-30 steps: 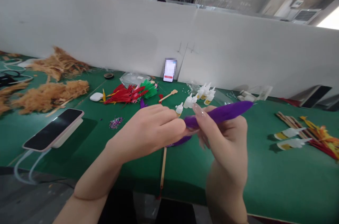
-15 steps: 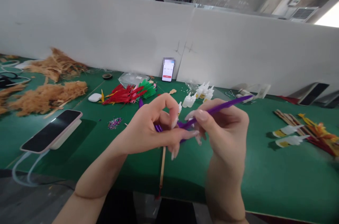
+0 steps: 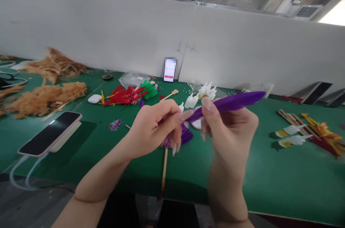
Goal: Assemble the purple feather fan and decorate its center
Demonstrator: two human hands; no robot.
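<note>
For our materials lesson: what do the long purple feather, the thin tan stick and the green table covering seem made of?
Long purple feather: seemingly dyed natural feather, matt, smooth tapering vane. Thin tan stick: probably wood or bamboo, pale, unvarnished. Green table covering: likely felt or matt cloth, no glare.

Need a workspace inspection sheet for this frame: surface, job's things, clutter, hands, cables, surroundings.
Surface: green table, matte.
Job's things: purple feather held above the table; more purple feathers and a wooden stick below the left hand.
Clutter: red and green feathers, white bottles, tan fibre heaps, sequins, orange feathers.
Hands: left hand pinches the feather's quill end; right hand grips it further up.
Cables: white cable from the phone on a stand.
Surroundings: white partition behind; second phone leans on it.
</note>
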